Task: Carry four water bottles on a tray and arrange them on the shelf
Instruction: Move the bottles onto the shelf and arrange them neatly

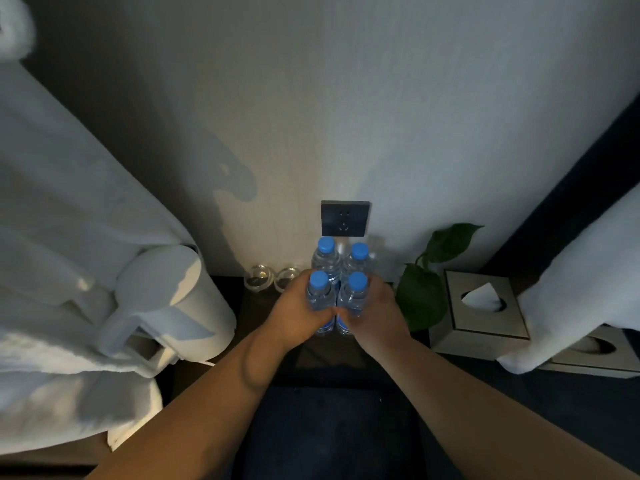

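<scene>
As four bottles [325,258] hold water, left grip [297,313] and right grip [375,315] clasp the front pair.

bottles [353,296]: sides behind left hand [298,313], right hand [375,313] | robe [52,202]: cropped left

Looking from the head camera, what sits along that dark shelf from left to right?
White plastic kettle, two clear drinking glasses, four clear blue-capped water bottles, green leafy plant, square silver tissue box.
</scene>
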